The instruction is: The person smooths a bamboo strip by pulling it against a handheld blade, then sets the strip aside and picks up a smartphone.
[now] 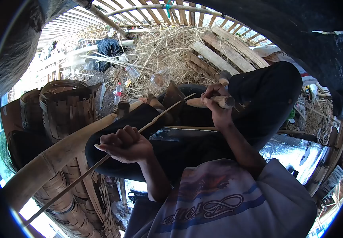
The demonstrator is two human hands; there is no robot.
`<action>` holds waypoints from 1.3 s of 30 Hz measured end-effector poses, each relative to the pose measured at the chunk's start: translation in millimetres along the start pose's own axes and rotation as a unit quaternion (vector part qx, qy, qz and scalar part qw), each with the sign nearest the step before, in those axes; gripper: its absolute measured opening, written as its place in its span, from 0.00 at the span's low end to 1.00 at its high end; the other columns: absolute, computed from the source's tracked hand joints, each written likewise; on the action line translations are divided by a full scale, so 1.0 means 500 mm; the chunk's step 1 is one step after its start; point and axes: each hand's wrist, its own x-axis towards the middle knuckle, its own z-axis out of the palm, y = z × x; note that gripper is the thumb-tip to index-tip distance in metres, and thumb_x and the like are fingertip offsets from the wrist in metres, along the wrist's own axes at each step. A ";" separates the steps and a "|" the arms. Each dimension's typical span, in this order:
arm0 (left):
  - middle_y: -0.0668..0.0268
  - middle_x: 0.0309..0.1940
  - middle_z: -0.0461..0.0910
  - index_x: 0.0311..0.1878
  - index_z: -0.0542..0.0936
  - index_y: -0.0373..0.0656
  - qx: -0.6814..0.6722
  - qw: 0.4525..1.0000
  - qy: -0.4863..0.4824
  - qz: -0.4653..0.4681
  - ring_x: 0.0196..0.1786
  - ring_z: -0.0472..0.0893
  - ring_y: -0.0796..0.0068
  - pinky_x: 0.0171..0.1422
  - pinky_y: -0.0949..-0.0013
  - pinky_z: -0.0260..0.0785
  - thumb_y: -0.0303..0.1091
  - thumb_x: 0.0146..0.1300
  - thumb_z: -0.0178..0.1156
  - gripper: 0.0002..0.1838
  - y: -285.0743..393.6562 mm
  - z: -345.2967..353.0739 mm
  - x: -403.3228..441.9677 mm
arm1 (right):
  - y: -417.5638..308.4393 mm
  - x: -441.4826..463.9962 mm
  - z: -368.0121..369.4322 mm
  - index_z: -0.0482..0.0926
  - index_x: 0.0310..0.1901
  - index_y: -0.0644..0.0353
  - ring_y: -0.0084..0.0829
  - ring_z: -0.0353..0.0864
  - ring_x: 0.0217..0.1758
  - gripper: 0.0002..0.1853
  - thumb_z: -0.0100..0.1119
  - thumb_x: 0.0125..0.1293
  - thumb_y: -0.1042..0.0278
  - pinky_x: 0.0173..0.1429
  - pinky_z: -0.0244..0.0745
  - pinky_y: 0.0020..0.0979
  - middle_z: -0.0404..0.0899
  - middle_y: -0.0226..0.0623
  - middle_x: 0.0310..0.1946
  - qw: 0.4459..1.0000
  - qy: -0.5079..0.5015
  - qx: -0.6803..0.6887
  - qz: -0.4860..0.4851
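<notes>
A long, thin bamboo strip (68,183) runs slantwise from the lower left, past my left hand (126,146), to its far tip near my right hand (218,107). My left hand is closed around its middle, with the fingers curled and the wrist turned up. In my right fist is a thick wooden handle of a knife (197,102), its butt end pointing right. A brown, pointed blade-like shape stands behind the strip's far end; whether it joins the handle, I cannot tell. Both hands are above my dark-trousered, bent legs (264,93).
A thick bamboo pole (56,160) slants along the left, beside rolled woven bamboo (66,109). Wooden planks (227,51) lie ahead on the right, next to dry straw (161,43). A plastic bottle (118,92) and a dark bundle (108,51) are on the ground.
</notes>
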 end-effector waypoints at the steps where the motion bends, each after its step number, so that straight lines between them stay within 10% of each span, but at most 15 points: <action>1: 0.78 0.09 0.44 0.24 0.57 0.48 0.022 1.000 0.013 0.000 0.12 0.41 0.89 0.13 0.79 0.33 0.48 0.73 0.36 0.21 0.001 0.003 0.000 | 0.026 -0.002 -0.004 0.68 0.36 0.61 0.20 0.71 0.34 0.09 0.53 0.54 0.81 0.42 0.68 0.25 0.71 0.30 0.28 1.000 0.003 0.000 -0.001; 6: 0.78 0.09 0.44 0.23 0.58 0.49 0.014 1.000 0.009 -0.013 0.12 0.41 0.89 0.13 0.79 0.32 0.49 0.72 0.36 0.21 0.001 -0.003 0.009 | 0.156 0.003 -0.032 0.70 0.35 0.60 0.20 0.71 0.34 0.09 0.57 0.52 0.78 0.41 0.68 0.25 0.71 0.28 0.27 0.968 0.014 -0.249 0.013; 25: 0.76 0.13 0.45 0.26 0.61 0.47 0.024 0.995 0.096 0.031 0.18 0.42 0.84 0.18 0.77 0.33 0.68 0.62 0.30 0.31 -0.019 -0.005 0.005 | 0.063 -0.005 -0.014 0.70 0.30 0.60 0.19 0.71 0.36 0.05 0.55 0.56 0.81 0.45 0.67 0.23 0.71 0.27 0.30 0.991 0.126 0.048 0.024; 39: 0.76 0.15 0.44 0.25 0.55 0.50 0.104 0.992 0.073 0.025 0.20 0.43 0.83 0.20 0.78 0.35 0.66 0.63 0.30 0.28 -0.019 0.013 -0.005 | 0.117 -0.007 -0.021 0.69 0.29 0.60 0.17 0.72 0.29 0.06 0.56 0.56 0.81 0.35 0.69 0.22 0.72 0.28 0.25 0.987 0.150 -0.055 -0.018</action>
